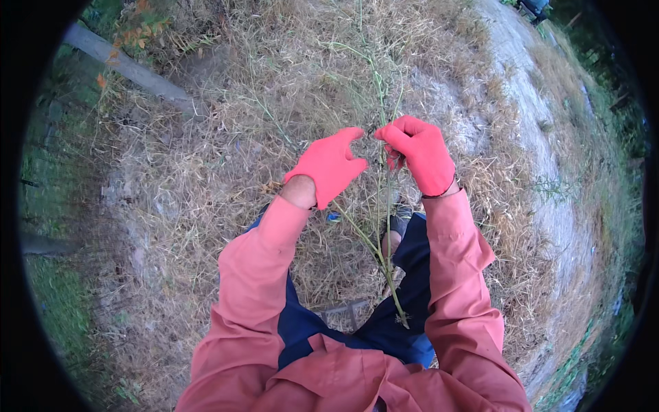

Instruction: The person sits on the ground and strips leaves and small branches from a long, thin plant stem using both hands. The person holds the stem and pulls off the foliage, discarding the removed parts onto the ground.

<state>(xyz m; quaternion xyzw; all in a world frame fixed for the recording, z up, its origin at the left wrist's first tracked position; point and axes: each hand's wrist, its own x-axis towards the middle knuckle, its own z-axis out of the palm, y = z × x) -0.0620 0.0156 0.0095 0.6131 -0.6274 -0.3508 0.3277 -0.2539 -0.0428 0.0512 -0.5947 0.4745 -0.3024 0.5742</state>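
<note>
A long green plant stem (389, 280) forks in front of me, with thin leafy side shoots at its upper part. Its cut lower end lies over my right thigh. My right hand (419, 154), in a coral-red glove, pinches the upright stalk between thumb and fingers. Across from it is my left hand (332, 164), gloved the same, with thumb and forefinger apart and a gap between them. The left fork of the stem passes beneath that hand; its palm side is hidden. Both hands are above my knees.
Dry straw-like grass (175, 216) covers the ground. A grey trunk or pole (128, 64) slants in at upper left. Bare pale soil (530, 103) runs along the right. A low seat frame (342, 310) shows between my legs, and a blue scrap (333, 217) lies in the grass.
</note>
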